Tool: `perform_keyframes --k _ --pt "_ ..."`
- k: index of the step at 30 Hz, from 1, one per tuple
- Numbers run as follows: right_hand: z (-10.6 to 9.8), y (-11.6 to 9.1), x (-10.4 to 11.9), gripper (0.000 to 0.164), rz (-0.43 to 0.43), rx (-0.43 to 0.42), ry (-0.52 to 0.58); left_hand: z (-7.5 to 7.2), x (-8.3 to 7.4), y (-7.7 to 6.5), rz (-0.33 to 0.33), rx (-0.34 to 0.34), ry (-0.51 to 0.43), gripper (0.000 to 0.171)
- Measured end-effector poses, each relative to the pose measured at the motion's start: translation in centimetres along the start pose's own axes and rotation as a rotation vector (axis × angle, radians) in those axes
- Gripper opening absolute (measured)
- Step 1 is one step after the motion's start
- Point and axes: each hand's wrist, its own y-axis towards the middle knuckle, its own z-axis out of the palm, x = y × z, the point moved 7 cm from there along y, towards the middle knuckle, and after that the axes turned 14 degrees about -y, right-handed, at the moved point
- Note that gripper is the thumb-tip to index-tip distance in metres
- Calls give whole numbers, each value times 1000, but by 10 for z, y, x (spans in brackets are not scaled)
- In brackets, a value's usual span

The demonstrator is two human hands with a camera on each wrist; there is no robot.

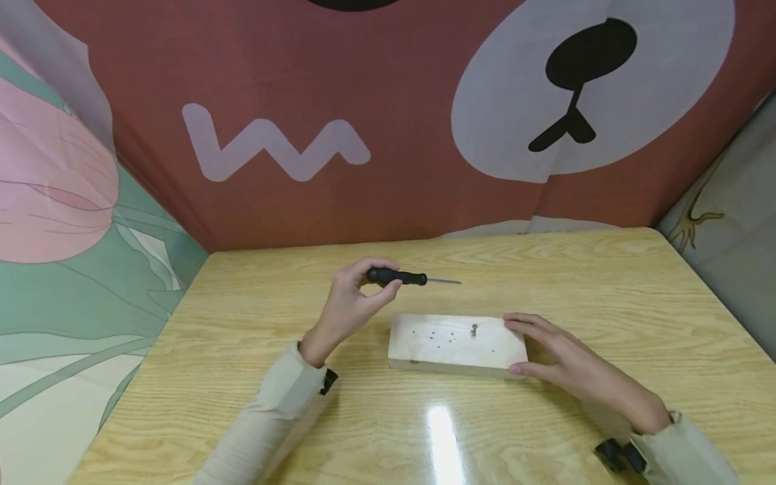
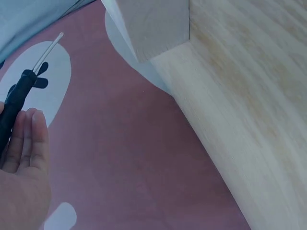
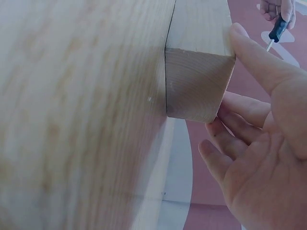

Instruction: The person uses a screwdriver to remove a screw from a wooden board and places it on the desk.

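- The left hand [image 1: 351, 300] pinches the screwdriver [image 1: 397, 277], which lies crosswise, tip pointing right.
- The screw [image 1: 474, 331] stands in the wooden block [image 1: 459, 348], slightly right of that tip, nearer the person.
- The right hand [image 1: 576, 364], closer to the screw, grips the block's right end.

The tip of the screwdriver [image 1: 400, 277] is too small to make out, as is the head of the screw [image 1: 475, 330]. Whether the dark specks [image 1: 432, 337] are holes cannot be told. The right hand [image 1: 560, 350] covers the right corners of the wooden block [image 1: 456, 348]. Both sleeves [image 1: 261, 421] and the tabletop [image 1: 376, 424] are cut off at the near side.
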Motion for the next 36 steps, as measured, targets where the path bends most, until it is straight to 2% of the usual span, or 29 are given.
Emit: perform_keyframes --k 11,30,36 --pt "0 1 -1 66 2 3 2 14 -7 7 15 20 -41 22" --pt "1 1 -1 65 -11 -9 -2 34 -19 15 -11 -43 -193 37" --pt "1 1 -1 66 -2 -6 1 43 -26 18 6 -28 -252 40"
